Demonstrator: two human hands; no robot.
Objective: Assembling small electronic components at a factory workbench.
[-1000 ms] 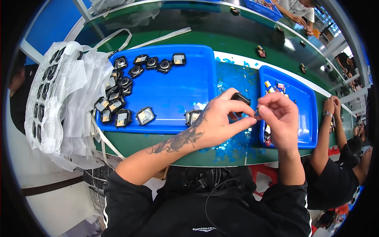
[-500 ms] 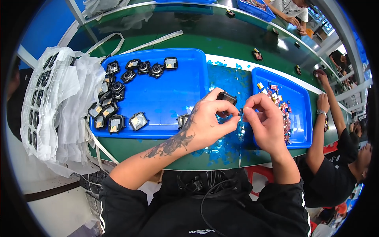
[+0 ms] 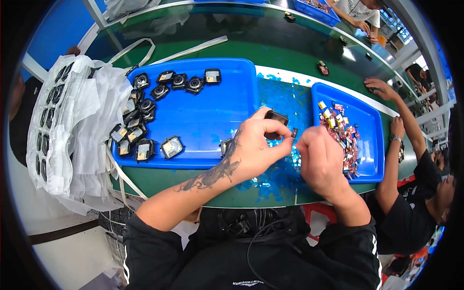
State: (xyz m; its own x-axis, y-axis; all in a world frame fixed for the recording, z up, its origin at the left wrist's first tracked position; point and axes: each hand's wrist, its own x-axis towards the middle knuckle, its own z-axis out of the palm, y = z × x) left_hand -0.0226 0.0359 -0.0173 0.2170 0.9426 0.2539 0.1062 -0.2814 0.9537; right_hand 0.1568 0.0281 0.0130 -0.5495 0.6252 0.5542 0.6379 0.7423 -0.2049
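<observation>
Left hand [image 3: 261,143] holds a black square watch case [image 3: 277,116] and small dark piece [image 3: 294,133]; right hand's [image 3: 321,159] curled grip unreadable. More cases [image 3: 144,150] remain in the left blue plastic tray [image 3: 212,116]; multicoloured parts [image 3: 344,137] heap the right tray [image 3: 371,140].

I count two bare hands, left hand [image 3: 261,145] and right hand [image 3: 320,157] | one dark case [image 3: 277,117] in the left | one small dark piece [image 3: 294,133] at its fingertips | blue trays: one leftward [image 3: 208,121], one rightward [image 3: 371,145], at least one far beyond [image 3: 319,14] | watch-like cases [image 3: 195,85] left of the hands: six along the tray's far side, piled ones overlapping, uncountable | small parts [image 3: 349,154] right of the hands: uncountable heap
</observation>
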